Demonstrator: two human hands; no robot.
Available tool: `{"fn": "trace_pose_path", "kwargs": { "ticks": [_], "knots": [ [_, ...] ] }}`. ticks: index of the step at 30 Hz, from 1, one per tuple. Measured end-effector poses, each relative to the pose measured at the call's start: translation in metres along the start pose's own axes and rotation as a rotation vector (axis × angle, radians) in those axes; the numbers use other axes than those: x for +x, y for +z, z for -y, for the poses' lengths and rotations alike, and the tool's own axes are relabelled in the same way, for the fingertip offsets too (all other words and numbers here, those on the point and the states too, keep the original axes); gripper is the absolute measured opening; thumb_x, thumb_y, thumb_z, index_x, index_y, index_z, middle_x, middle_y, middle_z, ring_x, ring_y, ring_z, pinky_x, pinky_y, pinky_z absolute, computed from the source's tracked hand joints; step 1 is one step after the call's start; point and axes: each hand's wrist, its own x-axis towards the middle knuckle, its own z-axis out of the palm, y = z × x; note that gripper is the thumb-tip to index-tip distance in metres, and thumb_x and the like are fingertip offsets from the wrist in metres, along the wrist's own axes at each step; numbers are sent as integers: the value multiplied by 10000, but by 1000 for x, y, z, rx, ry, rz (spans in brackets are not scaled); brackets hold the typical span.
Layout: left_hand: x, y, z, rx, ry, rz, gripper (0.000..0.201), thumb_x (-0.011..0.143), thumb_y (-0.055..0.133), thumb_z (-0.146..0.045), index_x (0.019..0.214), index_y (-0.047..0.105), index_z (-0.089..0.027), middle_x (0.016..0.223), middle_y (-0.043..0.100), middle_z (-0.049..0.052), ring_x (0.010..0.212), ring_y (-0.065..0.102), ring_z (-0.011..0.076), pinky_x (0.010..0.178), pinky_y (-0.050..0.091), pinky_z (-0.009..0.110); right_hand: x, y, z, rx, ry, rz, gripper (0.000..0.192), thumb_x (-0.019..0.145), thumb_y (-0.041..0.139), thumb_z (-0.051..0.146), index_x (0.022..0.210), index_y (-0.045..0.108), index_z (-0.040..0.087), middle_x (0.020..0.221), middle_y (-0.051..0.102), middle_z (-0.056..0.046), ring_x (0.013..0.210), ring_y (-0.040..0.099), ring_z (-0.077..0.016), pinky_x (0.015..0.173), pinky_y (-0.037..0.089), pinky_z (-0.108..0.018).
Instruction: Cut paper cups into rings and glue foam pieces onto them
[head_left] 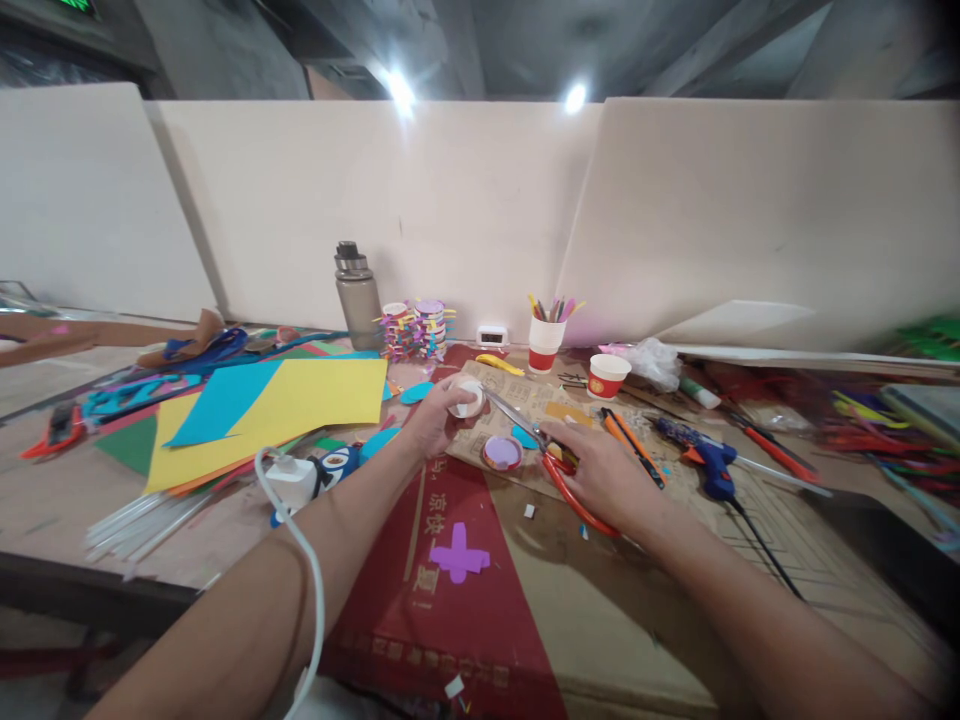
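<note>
My left hand holds a small white round piece that looks like the cut-down base of a paper cup. My right hand is closed around red-handled scissors. Their blades point left, with the tips at the right edge of the white piece; whether they touch it I cannot tell. Just below the blades lies a shallow round cup base with a purple disc in it. A blue paper disc sits partly under the scissors. Nearer me, a purple paper cross lies flat on the red part of the cardboard.
Yellow paper sheets and clear glue sticks lie left. A white cable crosses my left forearm. A bottle and paper cups stand behind. To the right are an orange cutter and a blue glue gun.
</note>
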Motion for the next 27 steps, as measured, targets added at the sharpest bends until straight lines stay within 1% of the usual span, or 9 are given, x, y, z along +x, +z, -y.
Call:
{"fn": "trace_pose_path", "kwargs": {
  "ticks": [4,7,10,14,22,27],
  "knots": [
    [0,0,-1,35,30,-37,290,506,701,-238,736,537,-171,609,570,-26,538,548,103,439,308,191,0,-1,2,27,-11,7,394,909,508,332,1255,643,202,1176,700,-139,1054,656,-275,914,497,-379],
    [0,-1,-2,34,42,-20,273,511,698,-240,719,536,-166,589,567,-25,529,541,99,434,310,186,0,-1,1,28,-14,-1,399,912,505,329,1264,637,195,1171,703,-133,1048,658,-261,904,499,-358],
    [1,-1,-1,21,44,10,253,512,690,-236,694,530,-160,568,559,-26,500,513,87,427,306,187,0,0,0,-25,-6,-2,395,901,511,307,1261,638,204,1151,709,-130,1026,663,-265,889,500,-366],
    [1,-1,-1,10,45,6,259,500,685,-224,694,528,-157,574,559,-29,490,511,87,421,302,189,0,-1,-1,-78,2,23,402,901,511,300,1276,626,214,1168,698,-135,1041,656,-274,892,492,-376],
    [-1,4,1,113,51,-37,304,520,708,-259,760,556,-151,618,598,-19,542,567,105,431,328,177,-1,-4,10,-177,85,62,402,912,486,255,1292,610,221,1189,682,-137,1039,654,-276,864,485,-361],
    [-2,6,1,173,61,-54,350,545,733,-285,824,572,-150,673,638,-1,593,597,121,438,339,172,0,-2,9,-149,110,63,402,919,468,248,1297,605,231,1209,676,-127,1064,647,-280,881,482,-369]
  ]
}}
